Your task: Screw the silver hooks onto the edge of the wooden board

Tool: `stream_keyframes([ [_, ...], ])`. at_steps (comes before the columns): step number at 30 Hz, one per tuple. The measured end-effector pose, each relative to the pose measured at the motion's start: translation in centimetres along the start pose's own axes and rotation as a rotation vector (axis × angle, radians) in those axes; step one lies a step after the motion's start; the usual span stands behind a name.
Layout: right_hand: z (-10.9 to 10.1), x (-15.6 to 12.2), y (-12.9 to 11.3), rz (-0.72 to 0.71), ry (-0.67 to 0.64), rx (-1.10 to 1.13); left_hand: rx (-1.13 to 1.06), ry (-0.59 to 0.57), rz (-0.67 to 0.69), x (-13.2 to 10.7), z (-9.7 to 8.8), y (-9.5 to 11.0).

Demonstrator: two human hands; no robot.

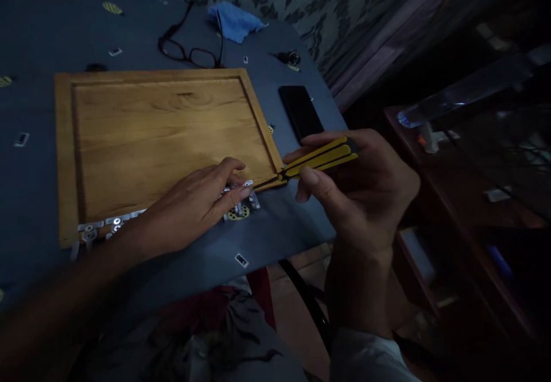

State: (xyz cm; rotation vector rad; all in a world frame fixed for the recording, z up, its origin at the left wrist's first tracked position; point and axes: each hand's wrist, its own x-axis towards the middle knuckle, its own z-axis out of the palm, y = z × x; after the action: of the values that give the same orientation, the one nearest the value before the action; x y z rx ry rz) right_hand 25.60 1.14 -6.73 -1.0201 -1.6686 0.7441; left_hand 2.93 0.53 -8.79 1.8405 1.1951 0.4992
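A wooden board [163, 135] with a raised rim lies on a blue table [38, 31]. Along its near edge runs a metal strip [109, 222] with screws and a round perforated piece [238, 213]. My left hand [193, 204] rests palm down on that edge, its fingertips pinching a small metal part near the board's near right corner. My right hand [365, 198] grips a yellow and black screwdriver [316, 161] by the handle. The shaft points left, with its tip at the metal part under my left fingers.
A black phone [300, 112] lies to the right of the board. Dark-framed glasses [189, 51] and a blue cloth [235, 21] lie beyond it, near a patterned wall. The table's edge is close to my body. A dark shelf unit [469, 198] stands to the right.
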Motion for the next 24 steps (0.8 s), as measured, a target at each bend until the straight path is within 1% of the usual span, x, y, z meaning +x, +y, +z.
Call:
stream_keyframes([
  [4,-0.1,0.2,-0.7,0.035,-0.047,0.007,-0.002,-0.006,0.001,0.0,-0.1,0.0],
  [9,0.1,0.2,-0.8,0.017,-0.059,0.027,-0.016,-0.012,0.004,0.0,-0.1,0.0],
  [12,0.6,0.2,-0.3,-0.003,-0.047,0.033,-0.013,-0.013,-0.001,-0.1,-0.1,0.1],
  [15,1.0,0.2,0.1,-0.037,-0.009,-0.019,-0.006,-0.022,-0.005,-0.1,-0.2,0.1],
  [17,1.1,0.3,0.0,-0.033,0.019,-0.057,0.003,-0.028,0.003,-0.1,-0.2,0.2],
  [21,0.7,0.4,-0.6,-0.007,0.042,-0.081,0.023,-0.018,0.013,0.0,-0.2,0.2],
  [24,0.2,0.4,-0.7,-0.016,-0.003,-0.034,0.040,-0.009,0.018,0.0,-0.2,0.1],
])
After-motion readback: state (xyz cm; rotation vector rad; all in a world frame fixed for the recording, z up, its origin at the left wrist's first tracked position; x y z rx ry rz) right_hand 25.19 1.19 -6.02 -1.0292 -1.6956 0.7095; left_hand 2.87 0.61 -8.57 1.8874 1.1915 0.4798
